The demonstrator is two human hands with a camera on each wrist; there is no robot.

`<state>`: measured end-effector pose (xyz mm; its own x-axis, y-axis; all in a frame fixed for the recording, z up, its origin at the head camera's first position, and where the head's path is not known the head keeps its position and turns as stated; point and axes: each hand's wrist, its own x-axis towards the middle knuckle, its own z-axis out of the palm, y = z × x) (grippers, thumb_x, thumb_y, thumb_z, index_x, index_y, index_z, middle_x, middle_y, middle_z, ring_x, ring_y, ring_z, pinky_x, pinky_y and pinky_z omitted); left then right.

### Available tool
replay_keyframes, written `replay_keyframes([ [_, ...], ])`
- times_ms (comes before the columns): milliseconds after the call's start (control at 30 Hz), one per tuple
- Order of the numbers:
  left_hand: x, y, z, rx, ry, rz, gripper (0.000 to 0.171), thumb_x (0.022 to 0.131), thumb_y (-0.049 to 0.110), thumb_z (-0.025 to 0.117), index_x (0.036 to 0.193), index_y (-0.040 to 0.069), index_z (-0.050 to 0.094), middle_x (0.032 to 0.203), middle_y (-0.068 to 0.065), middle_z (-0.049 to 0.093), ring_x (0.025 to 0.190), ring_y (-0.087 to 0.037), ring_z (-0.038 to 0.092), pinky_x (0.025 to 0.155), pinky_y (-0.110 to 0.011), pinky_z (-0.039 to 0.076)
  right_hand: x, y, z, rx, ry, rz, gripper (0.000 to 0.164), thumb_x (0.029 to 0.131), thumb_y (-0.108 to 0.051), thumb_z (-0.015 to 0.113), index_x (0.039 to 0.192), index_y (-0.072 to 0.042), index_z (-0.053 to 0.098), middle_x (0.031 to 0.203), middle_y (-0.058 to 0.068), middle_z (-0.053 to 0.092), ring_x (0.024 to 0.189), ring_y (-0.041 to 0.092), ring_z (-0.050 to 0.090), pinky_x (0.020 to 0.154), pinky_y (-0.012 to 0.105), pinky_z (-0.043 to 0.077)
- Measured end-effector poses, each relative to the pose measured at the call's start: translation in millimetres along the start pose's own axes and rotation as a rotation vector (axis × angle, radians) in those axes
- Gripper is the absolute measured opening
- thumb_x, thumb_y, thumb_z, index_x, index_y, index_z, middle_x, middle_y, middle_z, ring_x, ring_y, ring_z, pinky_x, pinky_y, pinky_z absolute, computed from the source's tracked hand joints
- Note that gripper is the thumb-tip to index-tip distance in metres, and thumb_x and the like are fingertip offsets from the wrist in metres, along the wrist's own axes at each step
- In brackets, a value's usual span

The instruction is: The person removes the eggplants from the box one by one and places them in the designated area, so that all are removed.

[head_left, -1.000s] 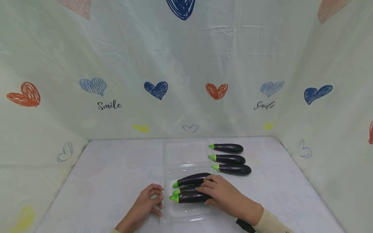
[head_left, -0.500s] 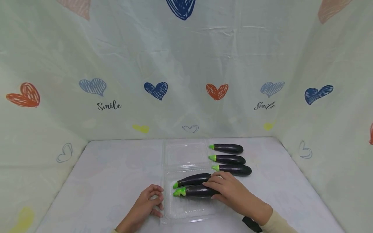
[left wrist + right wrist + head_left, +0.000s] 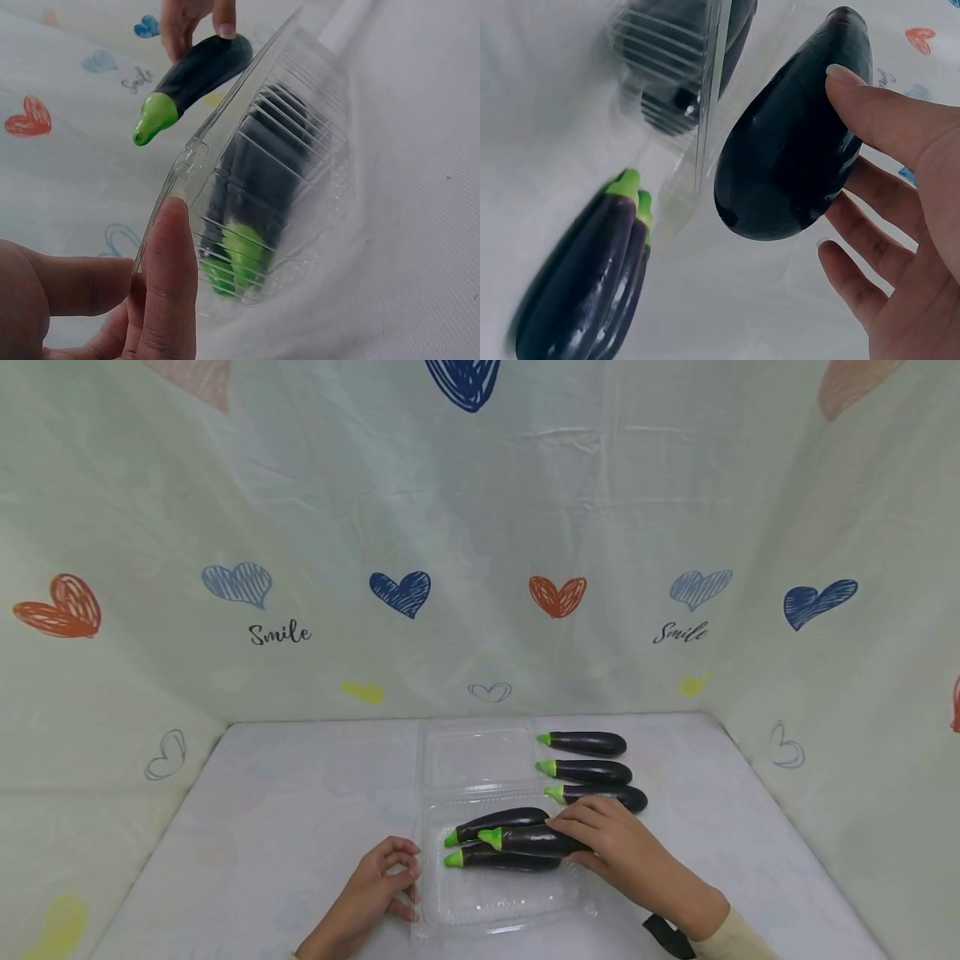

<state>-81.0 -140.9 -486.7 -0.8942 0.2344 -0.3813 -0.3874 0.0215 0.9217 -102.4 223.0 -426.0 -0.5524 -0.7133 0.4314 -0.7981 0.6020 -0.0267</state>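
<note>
My right hand (image 3: 637,860) grips a dark purple eggplant (image 3: 534,841) by its rounded end, its green stem pointing left. In the right wrist view this eggplant (image 3: 787,142) is pinched between thumb and fingers, above the rim of a clear plastic clamshell container (image 3: 495,902). Inside the container lie two more eggplants, a rear one (image 3: 506,817) and a front one (image 3: 498,858), stems to the left. At the container's left side, my left hand (image 3: 378,881) pinches the rim; the left wrist view shows thumb (image 3: 171,277) and finger on the plastic edge.
The container's lid (image 3: 480,756) lies folded back behind it. Right of the lid, three eggplants rest in a row on the white table: the far one (image 3: 588,742), the middle one (image 3: 596,771) and the near one (image 3: 615,797). A heart-printed curtain (image 3: 480,527) encloses the table.
My right hand has lifted the held eggplant and moved it rightward and away from me, uncovering the front eggplant in the container. The left hand stays at the rim.
</note>
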Motion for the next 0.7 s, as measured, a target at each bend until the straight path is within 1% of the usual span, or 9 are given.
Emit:
replay_keyframes([
  [100, 0.2, -0.2, -0.5, -0.005, -0.003, -0.005, 0.03, 0.102, -0.001, 0.06, 0.127, -0.008, 0.046, 0.099, -0.004, 0.056, 0.075, -0.018, 0.062, 0.059, -0.033, 0.063, -4, 3, -1, -0.008, 0.002, 0.02, 0.061, 0.067, -0.013, 0.098, 0.123, -0.012, 0.076, 0.118, -0.007, 0.071, 0.11, 0.019, 0.065, 0.092, 0.042, 0.058],
  [300, -1.6, 0.5, -0.3, -0.007, -0.013, 0.001, 0.029, 0.102, -0.002, 0.06, 0.127, -0.008, 0.046, 0.099, -0.005, 0.056, 0.075, -0.018, 0.062, 0.059, -0.032, 0.063, -13, 9, -4, -0.023, 0.004, 0.07, 0.059, 0.067, -0.014, 0.098, 0.121, -0.014, 0.076, 0.118, -0.007, 0.072, 0.109, 0.018, 0.065, 0.091, 0.043, 0.058],
  [433, -1.7, 0.1, -0.5, -0.008, -0.014, 0.0, 0.029, 0.102, -0.002, 0.059, 0.127, -0.008, 0.046, 0.099, -0.005, 0.056, 0.075, -0.018, 0.062, 0.059, -0.033, 0.063, -19, 12, -5, -0.025, 0.013, 0.093, 0.059, 0.066, -0.012, 0.099, 0.121, -0.014, 0.076, 0.117, -0.007, 0.071, 0.108, 0.018, 0.065, 0.089, 0.043, 0.058],
  [600, -1.8, 0.3, -0.5, -0.015, -0.016, -0.005, 0.029, 0.102, -0.002, 0.059, 0.128, -0.008, 0.045, 0.1, -0.005, 0.056, 0.075, -0.018, 0.062, 0.06, -0.033, 0.063, -26, 17, -7, -0.022, 0.028, 0.112, 0.061, 0.065, -0.011, 0.099, 0.122, -0.013, 0.076, 0.117, -0.007, 0.071, 0.108, 0.019, 0.064, 0.09, 0.042, 0.058],
  [700, -1.3, 1.4, -0.4, -0.014, -0.014, -0.006, 0.03, 0.102, -0.002, 0.059, 0.128, -0.008, 0.045, 0.101, -0.006, 0.056, 0.076, -0.018, 0.062, 0.061, -0.033, 0.063, -31, 19, -9, -0.028, 0.021, 0.143, 0.061, 0.066, -0.01, 0.099, 0.122, -0.014, 0.076, 0.116, -0.007, 0.071, 0.107, 0.019, 0.065, 0.09, 0.043, 0.059],
])
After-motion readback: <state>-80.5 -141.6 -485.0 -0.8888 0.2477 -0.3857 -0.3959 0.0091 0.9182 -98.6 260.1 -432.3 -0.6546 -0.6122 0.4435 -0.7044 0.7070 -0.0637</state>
